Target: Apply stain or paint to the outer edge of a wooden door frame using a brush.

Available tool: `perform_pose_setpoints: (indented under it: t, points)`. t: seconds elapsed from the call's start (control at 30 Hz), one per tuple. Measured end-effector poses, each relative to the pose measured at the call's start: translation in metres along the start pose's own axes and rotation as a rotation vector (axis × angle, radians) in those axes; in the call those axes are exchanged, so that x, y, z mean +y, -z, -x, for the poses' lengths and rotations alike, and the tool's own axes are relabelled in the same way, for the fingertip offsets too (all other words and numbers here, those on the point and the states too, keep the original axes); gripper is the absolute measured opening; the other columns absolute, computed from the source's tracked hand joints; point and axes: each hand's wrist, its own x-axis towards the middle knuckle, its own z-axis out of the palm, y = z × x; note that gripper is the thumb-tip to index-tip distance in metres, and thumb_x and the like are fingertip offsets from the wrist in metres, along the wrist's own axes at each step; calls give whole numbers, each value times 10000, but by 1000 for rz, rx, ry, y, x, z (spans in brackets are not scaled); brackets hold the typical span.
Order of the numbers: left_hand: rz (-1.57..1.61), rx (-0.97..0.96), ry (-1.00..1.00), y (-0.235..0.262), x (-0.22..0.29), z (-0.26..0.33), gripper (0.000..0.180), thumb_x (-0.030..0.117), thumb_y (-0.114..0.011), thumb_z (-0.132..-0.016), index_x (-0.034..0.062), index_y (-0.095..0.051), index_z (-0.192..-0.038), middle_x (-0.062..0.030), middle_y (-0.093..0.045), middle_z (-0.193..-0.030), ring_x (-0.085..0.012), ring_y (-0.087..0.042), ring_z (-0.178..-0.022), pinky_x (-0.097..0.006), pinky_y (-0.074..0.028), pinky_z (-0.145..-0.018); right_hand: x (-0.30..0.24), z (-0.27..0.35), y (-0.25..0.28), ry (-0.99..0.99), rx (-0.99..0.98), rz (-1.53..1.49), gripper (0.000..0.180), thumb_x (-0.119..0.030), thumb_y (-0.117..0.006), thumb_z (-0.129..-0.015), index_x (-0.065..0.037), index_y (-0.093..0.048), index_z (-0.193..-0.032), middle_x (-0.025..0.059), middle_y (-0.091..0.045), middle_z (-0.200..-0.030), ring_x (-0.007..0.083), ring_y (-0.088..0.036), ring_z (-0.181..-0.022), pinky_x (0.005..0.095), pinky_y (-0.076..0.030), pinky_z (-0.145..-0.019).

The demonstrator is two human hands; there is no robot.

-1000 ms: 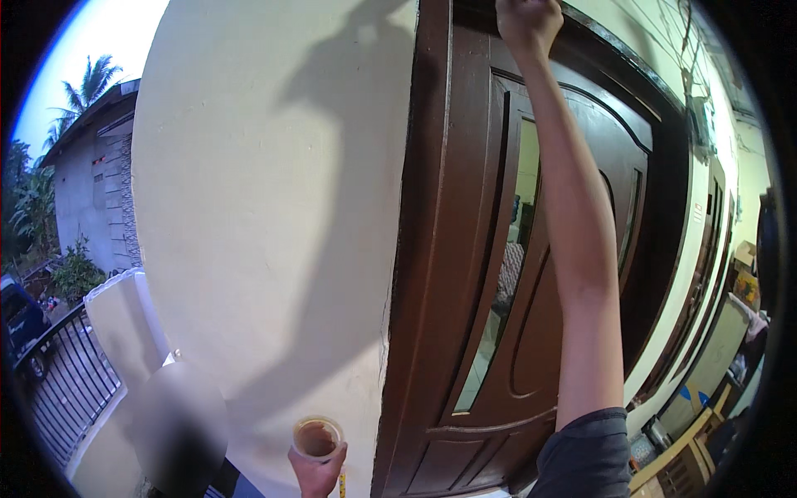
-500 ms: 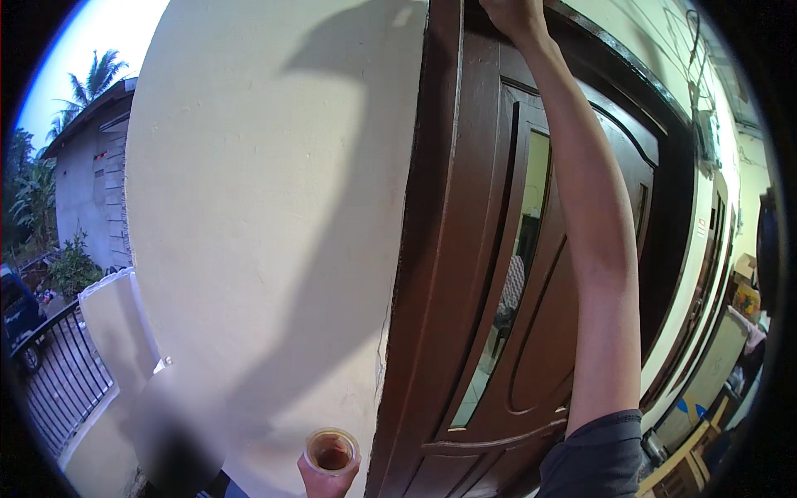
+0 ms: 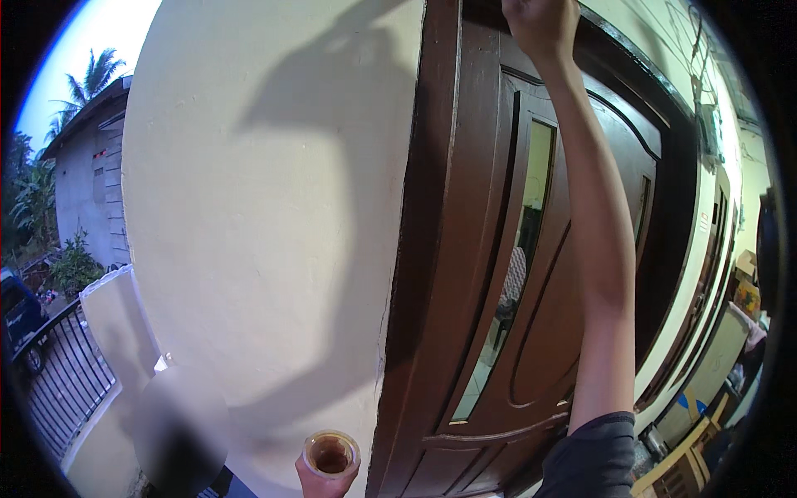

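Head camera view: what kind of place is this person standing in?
Most likely the front entrance of a house, outdoors. A dark wooden door with a narrow glass panel sits in a cream plastered wall, with a black metal railing and palm tree beyond.

Our right arm rises almost straight up from the lower right of the view, the dark grey short sleeve covering the shoulder and upper arm, the bare forearm stretched long and nearly fully extended at the elbow. Our right hand point(image 3: 541, 25) sits at the very top, fingers curled tight into a closed grip, knuckles turned toward us, the wrist in line with the forearm. Our left hand point(image 3: 325, 480) stays low at the bottom edge, only its upper part showing, with the fingers wrapped closed and pointing upward. The left wrist and forearm lie out of view below the frame.
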Motion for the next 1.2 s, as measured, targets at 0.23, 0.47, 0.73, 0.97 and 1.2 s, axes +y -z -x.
perform_pose_setpoints:
  t: [0.23,0.47,0.73,0.97,1.2]
  points:
    - [85,43,-8,-1,5,-7,357,58,-793,-697,15,-613,-1002,-50,-648,-879,-138,-605,-788,-291,-509,-737,44,-42,-40,0,8,34,151,-88,-702,-803,-4,-675,-926,179,-694,-838,256,-700,-790,335,-534,-676]
    - [48,29,16,-7,0,-7,349,65,-797,-697,11,-621,-993,-53,-653,-873,-138,-610,-784,-293,-514,-732,31,-19,-35,-35,-123,-32,148,-85,-706,-796,-1,-673,-913,163,-698,-829,241,-698,-766,320,-538,-665]
    - [31,6,88,-13,1,3,353,66,-802,-691,16,-631,-995,-58,-663,-893,-134,-622,-807,-288,-520,-746,-33,36,20,-17,-209,-117,53,-19,-673,-792,9,-675,-837,135,-703,-849,214,-699,-773,294,-534,-699]
    - [31,7,21,-6,-3,3,369,52,-801,-681,18,-628,-1005,-57,-665,-907,-137,-625,-804,-291,-522,-747,-33,19,23,-54,-62,-39,96,-44,-697,-788,11,-691,-866,131,-706,-882,215,-697,-812,310,-544,-719]
    - [0,47,40,-5,3,-2,364,54,-807,-676,9,-628,-990,-60,-666,-899,-146,-626,-797,-294,-525,-731,26,-35,-36,52,-92,-15,122,-57,-692,-797,10,-684,-898,165,-695,-875,270,-693,-798,346,-536,-692]
